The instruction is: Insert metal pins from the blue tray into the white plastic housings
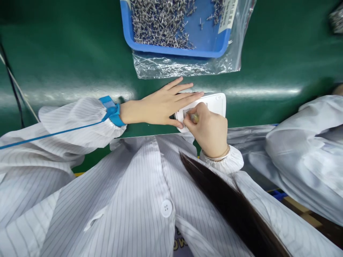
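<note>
A white plastic housing (218, 103) lies on the green table near its front edge, partly covered by both hands. My left hand (160, 105) comes in from the left with its fingers spread, the thumb and fingers resting on the housing's left part. Above the housing, my right hand (210, 128) is closed in a pinch on a small yellowish, see-through thing (195, 117). Most of that thing is hidden by the fingers, so its kind cannot be made out. A blue wrist strap (112, 112) with a cord circles my left wrist.
Beyond the hands, a blue tray (177, 51) of many small metal screw-like parts rests on a clear plastic bag (187, 67). Another person's sleeve (308, 142) is at the right. Cables (16, 85) run down the left side of the green table (66, 64).
</note>
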`<state>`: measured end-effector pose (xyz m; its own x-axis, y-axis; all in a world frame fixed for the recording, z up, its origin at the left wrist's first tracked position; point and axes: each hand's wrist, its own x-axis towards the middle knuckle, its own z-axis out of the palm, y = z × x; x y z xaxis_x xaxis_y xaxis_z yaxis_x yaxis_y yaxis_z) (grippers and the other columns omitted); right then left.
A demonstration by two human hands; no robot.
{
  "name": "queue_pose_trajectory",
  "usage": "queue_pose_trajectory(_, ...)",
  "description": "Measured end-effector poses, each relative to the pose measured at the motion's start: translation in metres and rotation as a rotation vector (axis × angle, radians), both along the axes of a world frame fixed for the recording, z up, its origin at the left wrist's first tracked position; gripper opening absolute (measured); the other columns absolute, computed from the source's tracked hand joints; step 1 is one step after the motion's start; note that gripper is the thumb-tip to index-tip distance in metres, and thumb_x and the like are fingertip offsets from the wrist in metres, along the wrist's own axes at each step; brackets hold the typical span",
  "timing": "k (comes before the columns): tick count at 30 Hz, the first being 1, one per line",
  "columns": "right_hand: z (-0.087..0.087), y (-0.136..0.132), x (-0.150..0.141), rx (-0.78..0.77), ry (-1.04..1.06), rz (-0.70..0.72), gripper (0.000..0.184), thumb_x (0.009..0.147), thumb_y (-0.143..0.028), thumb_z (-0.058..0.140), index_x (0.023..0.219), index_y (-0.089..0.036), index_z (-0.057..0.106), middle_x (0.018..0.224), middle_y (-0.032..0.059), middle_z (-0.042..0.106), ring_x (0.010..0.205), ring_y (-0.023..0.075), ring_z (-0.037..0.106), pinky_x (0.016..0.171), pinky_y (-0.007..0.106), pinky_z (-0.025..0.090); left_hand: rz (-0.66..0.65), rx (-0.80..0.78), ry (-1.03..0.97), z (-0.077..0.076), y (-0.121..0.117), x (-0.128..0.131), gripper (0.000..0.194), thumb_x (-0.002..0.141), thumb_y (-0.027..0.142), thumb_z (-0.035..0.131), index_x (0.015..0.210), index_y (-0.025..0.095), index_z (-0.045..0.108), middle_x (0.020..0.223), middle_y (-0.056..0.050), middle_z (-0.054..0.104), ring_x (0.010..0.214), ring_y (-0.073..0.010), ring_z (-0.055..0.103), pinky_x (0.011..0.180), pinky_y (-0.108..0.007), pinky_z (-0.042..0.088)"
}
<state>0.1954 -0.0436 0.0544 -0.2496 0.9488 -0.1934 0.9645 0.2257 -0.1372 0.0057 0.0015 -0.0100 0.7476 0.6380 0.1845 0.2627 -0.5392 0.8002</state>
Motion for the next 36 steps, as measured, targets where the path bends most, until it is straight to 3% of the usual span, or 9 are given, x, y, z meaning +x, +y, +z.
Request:
queue_pose_trajectory(5, 0.004, 0.006, 0.000, -0.045, 0.081, -0.036, 0.018, 0.084, -0.036, 0.059, 0.087, -0.019, 0.062, 0.059, -0.0008, 0.061, 0.051, 0.0136, 0.053, 0.054, 0.024, 0.029, -0.016, -0.051, 0.008, 0.004, 0.001, 0.000, 0.086, 0.084, 0.065, 0.067, 0.153, 0.019, 0.040, 0.152, -0.009, 0.050, 0.150, -0.0422, 0.029, 0.124, -0.069, 0.010)
queue_pose_trajectory(10, 0.006, 0.011, 0.003, -0.033, 0.062, -0.051, 0.018, 0.081, -0.037, 0.061, 0.085, -0.019, 0.064, 0.058, 0.0003, 0.062, 0.050, 0.0139, 0.052, 0.054, 0.025, 0.033, 0.057, -0.156, -0.048, 0.007, 0.002, 0.002, 0.077, 0.085, 0.064, 0.068, 0.146, 0.021, 0.050, 0.147, -0.006, 0.055, 0.148, -0.0406, 0.035, 0.125, -0.067, 0.012)
queue_pose_trajectory(14, 0.005, 0.014, 0.005, -0.057, 0.106, -0.042, 0.016, 0.080, -0.034, 0.061, 0.086, -0.019, 0.063, 0.060, -0.0001, 0.064, 0.052, 0.0152, 0.056, 0.057, 0.026, 0.038, 0.024, -0.101, -0.022, 0.006, 0.002, 0.002, 0.075, 0.088, 0.065, 0.062, 0.147, 0.021, 0.048, 0.150, -0.006, 0.051, 0.149, -0.0407, 0.033, 0.124, -0.068, 0.012)
queue_pose_trajectory(20, 0.005, 0.014, 0.006, -0.102, 0.238, -0.029, 0.017, 0.084, -0.035, 0.063, 0.087, -0.019, 0.065, 0.068, 0.0000, 0.069, 0.060, 0.0164, 0.063, 0.061, 0.027, 0.043, -0.020, -0.024, 0.030, 0.001, 0.001, 0.001, 0.085, 0.085, 0.064, 0.067, 0.153, 0.022, 0.040, 0.154, -0.005, 0.048, 0.152, -0.0406, 0.027, 0.125, -0.067, 0.011)
queue_pose_trajectory(24, 0.007, 0.011, 0.005, -0.107, 0.256, -0.041, 0.018, 0.085, -0.036, 0.062, 0.090, -0.019, 0.067, 0.067, -0.0011, 0.069, 0.058, 0.0153, 0.063, 0.061, 0.027, 0.042, -0.029, -0.014, 0.058, 0.004, 0.000, 0.001, 0.091, 0.082, 0.062, 0.072, 0.155, 0.020, 0.036, 0.156, -0.006, 0.046, 0.152, -0.0410, 0.025, 0.126, -0.067, 0.010)
queue_pose_trajectory(29, 0.005, 0.003, 0.005, 0.019, 0.148, 0.070, 0.021, 0.091, -0.036, 0.057, 0.086, -0.020, 0.069, 0.068, 0.0004, 0.071, 0.060, 0.0150, 0.063, 0.056, 0.025, 0.033, 0.041, -0.123, -0.001, 0.010, 0.001, 0.003, 0.075, 0.085, 0.062, 0.068, 0.146, 0.021, 0.049, 0.149, -0.005, 0.053, 0.149, -0.0392, 0.034, 0.126, -0.065, 0.012)
queue_pose_trajectory(36, -0.007, -0.011, 0.005, 0.158, 0.124, 0.130, 0.024, 0.097, -0.033, 0.050, 0.096, -0.021, 0.070, 0.071, 0.0019, 0.072, 0.064, 0.0148, 0.065, 0.055, 0.028, 0.030, -0.046, -0.001, 0.055, 0.006, 0.002, 0.000, 0.078, 0.090, 0.059, 0.064, 0.154, 0.022, 0.038, 0.155, -0.006, 0.046, 0.152, -0.0400, 0.028, 0.125, -0.066, 0.012)
